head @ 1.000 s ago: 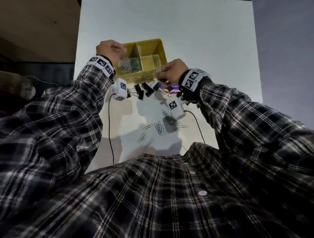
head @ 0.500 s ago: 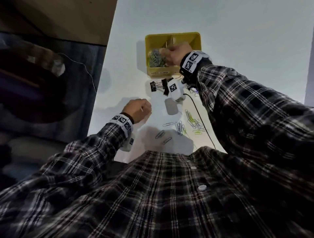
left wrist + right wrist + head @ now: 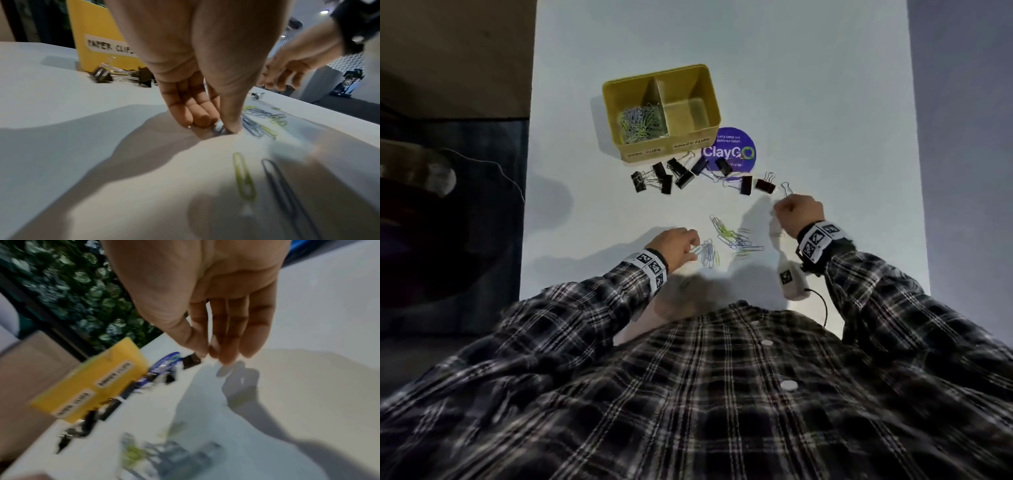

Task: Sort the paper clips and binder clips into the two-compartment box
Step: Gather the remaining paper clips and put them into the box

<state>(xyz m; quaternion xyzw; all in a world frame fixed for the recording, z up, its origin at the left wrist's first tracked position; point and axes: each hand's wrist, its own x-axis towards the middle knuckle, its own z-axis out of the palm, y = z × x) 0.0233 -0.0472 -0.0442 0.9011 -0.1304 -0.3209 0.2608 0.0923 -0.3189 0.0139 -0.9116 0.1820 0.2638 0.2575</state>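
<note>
Two hands: left hand (image 3: 205, 78) pinches paper clip (image 3: 218, 128), right hand (image 3: 207, 293) hangs empty

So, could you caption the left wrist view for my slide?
Left hand pinching a paper clip off the white table.

Loose clips (image 3: 726, 236) before yellow box (image 3: 616, 102)

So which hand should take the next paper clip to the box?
Left. The left hand already pinches a paper clip on the table, while the right hand hangs by the binder clips.
</note>
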